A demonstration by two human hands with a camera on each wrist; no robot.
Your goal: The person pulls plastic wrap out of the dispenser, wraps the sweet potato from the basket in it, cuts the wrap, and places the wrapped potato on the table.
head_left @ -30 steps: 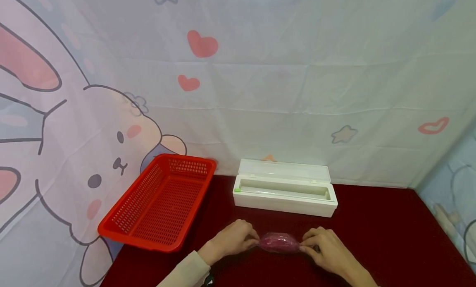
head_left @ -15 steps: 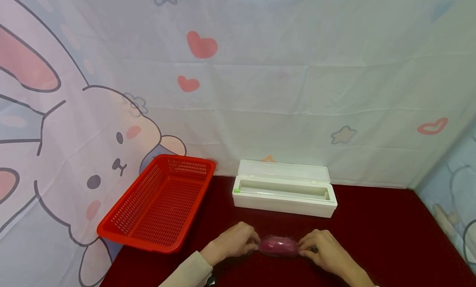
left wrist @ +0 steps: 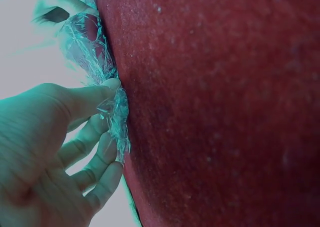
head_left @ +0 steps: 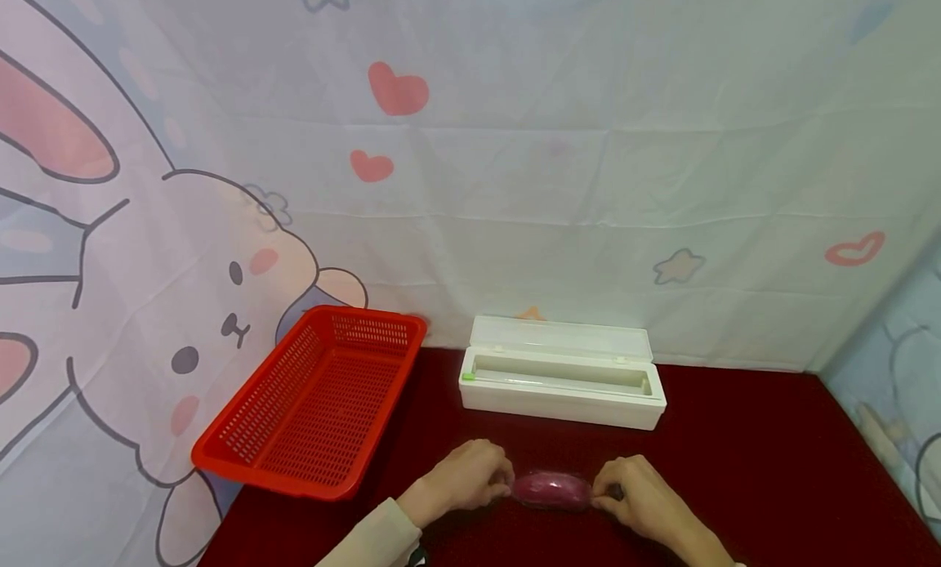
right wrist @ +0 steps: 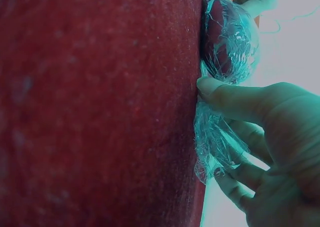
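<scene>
A smooth, purple-red oblong item (head_left: 551, 490) lies crosswise in front of me, wrapped in clear cling film. Its kind cannot be made out through the wrap. My left hand (head_left: 470, 479) pinches the gathered film at its left end. At the other end, my right hand (head_left: 638, 499) pinches the film between thumb and forefinger. The left wrist view has crumpled cling film (left wrist: 119, 118) trailing past the thumb along the remaining fingers. A wider loose film tail (right wrist: 212, 137) hangs below the thumb in the right wrist view, close against the dark red tabletop.
Behind the hands stands a long white cling film box (head_left: 559, 408), its lid (head_left: 562, 338) up and a film roll inside. To the left is a red perforated plastic basket (head_left: 275, 477). A printed cloth backdrop (head_left: 515, 183) rises along the table's back edge.
Both hands and the wrapped item have shifted slightly toward me, mostly in the first half second. The pinch on both film ends stays; box and basket are unmoved.
</scene>
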